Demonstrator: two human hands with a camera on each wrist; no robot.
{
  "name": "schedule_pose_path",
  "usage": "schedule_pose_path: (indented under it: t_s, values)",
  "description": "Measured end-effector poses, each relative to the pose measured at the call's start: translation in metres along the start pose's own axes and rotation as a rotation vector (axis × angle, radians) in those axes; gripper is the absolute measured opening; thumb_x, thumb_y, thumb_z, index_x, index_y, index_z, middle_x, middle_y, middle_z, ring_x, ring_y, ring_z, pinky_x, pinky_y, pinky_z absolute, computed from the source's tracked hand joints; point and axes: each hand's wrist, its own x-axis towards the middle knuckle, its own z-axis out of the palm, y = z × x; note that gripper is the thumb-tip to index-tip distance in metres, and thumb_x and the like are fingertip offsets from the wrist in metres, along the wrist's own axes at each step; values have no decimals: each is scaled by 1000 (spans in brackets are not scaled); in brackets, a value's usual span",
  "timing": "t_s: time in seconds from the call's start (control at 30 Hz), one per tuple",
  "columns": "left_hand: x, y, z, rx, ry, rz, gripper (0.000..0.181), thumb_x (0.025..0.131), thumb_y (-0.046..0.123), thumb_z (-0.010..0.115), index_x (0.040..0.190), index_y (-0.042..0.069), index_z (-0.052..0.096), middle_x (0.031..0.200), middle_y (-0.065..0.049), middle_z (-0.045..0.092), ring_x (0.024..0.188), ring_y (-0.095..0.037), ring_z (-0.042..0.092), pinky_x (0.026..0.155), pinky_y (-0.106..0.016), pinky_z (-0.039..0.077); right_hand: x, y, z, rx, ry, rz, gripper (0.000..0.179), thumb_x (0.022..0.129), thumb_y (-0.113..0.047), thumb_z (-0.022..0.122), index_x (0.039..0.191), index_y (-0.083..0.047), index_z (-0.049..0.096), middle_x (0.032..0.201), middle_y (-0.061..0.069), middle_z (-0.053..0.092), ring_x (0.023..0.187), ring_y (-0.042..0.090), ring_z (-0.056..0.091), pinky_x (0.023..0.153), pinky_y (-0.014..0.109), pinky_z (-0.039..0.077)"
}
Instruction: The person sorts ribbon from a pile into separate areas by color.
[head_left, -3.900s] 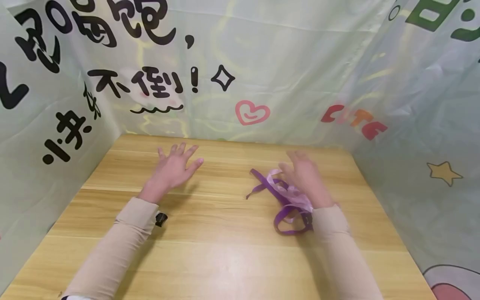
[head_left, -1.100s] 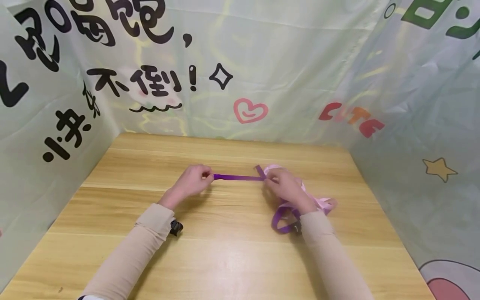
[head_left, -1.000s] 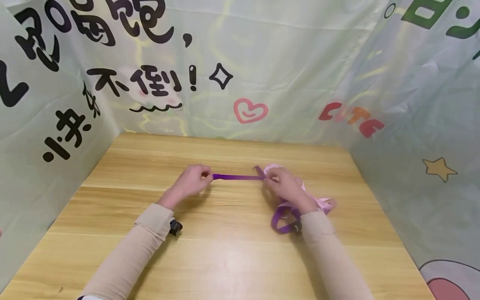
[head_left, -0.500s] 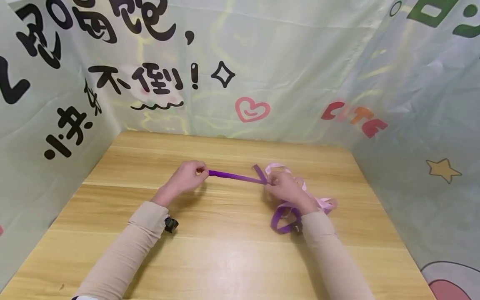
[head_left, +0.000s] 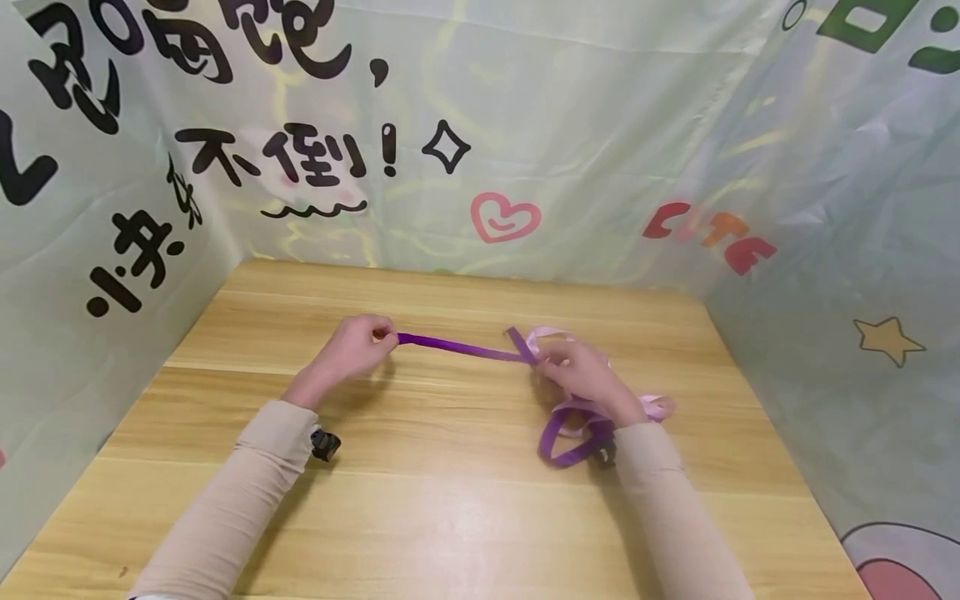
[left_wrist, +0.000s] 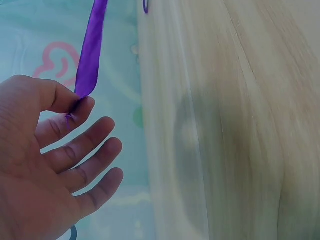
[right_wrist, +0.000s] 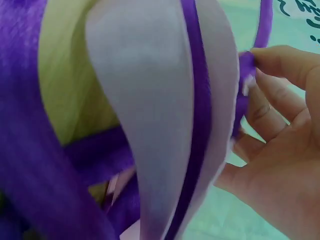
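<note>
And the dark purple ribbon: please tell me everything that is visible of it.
The dark purple ribbon is a narrow, satiny-looking strip, stretched nearly straight. The left hand pinches one gathered end; the right hand grips it near a short, angled tail. Whether the purple loop on the table joins it is hidden.

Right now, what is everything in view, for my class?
Flat wooden tabletop: one, light brown, foreground.
Long purple satin ribbon: count unclear, purple, stretched mid-table, looped rightward.
Narrow lilac ribbon: count unclear, lilac, tangled right of centre.
Printed cloth backdrop: count unclear, pale green, behind and beside; black characters, pink heart, yellow star, CUTE lettering, green print.
Small black device: one clear, black, left cuff.
Beige cloth sleeves: two, beige, forearms.
Left hand: one, pinching purple ribbon's end.
Right hand: one, pinching purple ribbon.
</note>
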Motion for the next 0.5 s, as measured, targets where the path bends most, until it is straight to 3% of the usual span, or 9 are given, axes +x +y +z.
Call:
schedule_pose_path:
  t_s: [0.13,0.3,0.4,0.5]
  values:
    - [-2,-2,-5,2,9,-5,22,100,17,58,92,5,74,96,-10,75,79,-22,60,78,-39,49,-2,-1,-1,23,-6,-21,22,101,-26,70,115,-13,80,93,1,77,69,16,58,70,33,47]
    - [-4,-4,-9,4,21,-15,22,100,18,58,91,6,74,97,-9,75,78,-21,58,76,-35,46,-4,-9,2,65,-33,-21,21,101,-25,70,112,-10,79,94,4,79,81,17,65,83,36,48]
    - [-4,-4,-9,3,24,-3,22,100,17,58,91,5,74,96,-10,75,81,-23,61,78,-37,48,-3,-14,7,50,-71,-63,21,98,-20,74,113,-7,78,95,7,79,78,16,65,82,34,50]
    - [-4,-4,-9,-3,17,0,23,101,18,57,93,5,74,96,-10,75,82,-23,62,79,-38,49,-1,-17,13,6,-118,-83,25,93,-21,81,113,-6,77,92,4,76,73,13,62,73,30,53]
